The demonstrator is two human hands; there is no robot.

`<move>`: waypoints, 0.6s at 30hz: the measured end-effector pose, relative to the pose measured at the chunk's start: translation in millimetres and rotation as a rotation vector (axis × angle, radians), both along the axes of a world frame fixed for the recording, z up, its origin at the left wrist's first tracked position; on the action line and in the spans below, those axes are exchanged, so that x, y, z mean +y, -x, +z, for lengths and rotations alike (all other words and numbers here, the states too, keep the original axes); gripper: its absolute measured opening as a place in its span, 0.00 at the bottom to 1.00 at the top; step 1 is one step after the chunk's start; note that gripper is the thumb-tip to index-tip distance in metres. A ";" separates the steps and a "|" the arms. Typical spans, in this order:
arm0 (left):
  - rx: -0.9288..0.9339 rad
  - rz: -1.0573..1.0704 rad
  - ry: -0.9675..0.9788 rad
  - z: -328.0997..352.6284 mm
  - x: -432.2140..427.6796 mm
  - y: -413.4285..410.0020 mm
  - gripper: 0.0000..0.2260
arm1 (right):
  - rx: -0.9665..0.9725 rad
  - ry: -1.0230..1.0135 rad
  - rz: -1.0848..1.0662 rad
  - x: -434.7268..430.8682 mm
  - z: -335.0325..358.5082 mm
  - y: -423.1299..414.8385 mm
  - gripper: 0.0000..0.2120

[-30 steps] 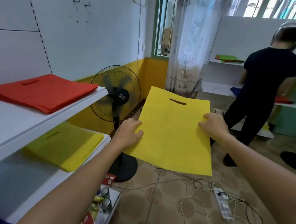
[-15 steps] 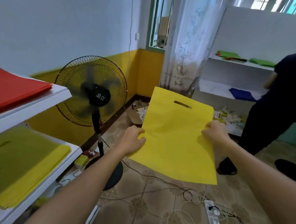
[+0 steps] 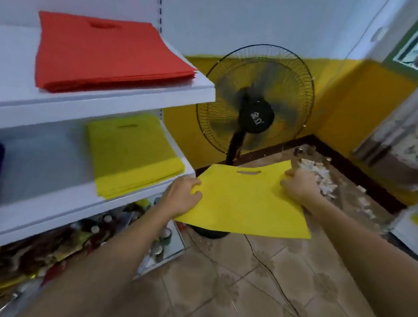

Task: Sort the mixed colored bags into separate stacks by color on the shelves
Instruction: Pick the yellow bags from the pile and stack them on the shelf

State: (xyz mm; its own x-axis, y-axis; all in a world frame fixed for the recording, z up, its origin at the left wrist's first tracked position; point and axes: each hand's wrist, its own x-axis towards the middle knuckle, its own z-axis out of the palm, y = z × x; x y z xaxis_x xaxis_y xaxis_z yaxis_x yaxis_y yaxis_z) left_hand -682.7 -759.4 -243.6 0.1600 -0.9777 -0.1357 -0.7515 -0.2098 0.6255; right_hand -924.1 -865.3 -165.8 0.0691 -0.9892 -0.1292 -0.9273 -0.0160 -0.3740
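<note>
Beside lower shelf (image 3: 55,206): yellow bag (image 3: 244,203) near-flat, handle slot far; left hand (image 3: 180,195), right hand (image 3: 298,185) fingers (image 3: 290,173) pinching edges.

This is looking like a small stockroom or shop back room: white store shelves (image 3: 133,98) are holding flat stacks of red bags (image 3: 107,53) and yellow bags (image 3: 133,154), loose packets (image 3: 53,247) are piling up underneath, and a standing fan (image 3: 257,100) is sitting on the tiled floor (image 3: 244,293).
</note>
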 end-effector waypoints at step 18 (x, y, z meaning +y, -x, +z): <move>-0.193 0.663 0.007 -66.8 53.0 -188.4 0.26 | -0.076 0.077 0.674 -73.6 -132.5 -302.0 0.22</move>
State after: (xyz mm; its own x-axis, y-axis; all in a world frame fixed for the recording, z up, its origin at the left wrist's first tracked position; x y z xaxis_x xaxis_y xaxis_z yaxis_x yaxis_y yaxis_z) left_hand -494.3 -706.4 -310.4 0.7452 -0.6657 -0.0389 -0.5637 -0.6601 0.4965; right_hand -622.2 -939.0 -298.3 0.6793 -0.7333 -0.0307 -0.6768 -0.6097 -0.4127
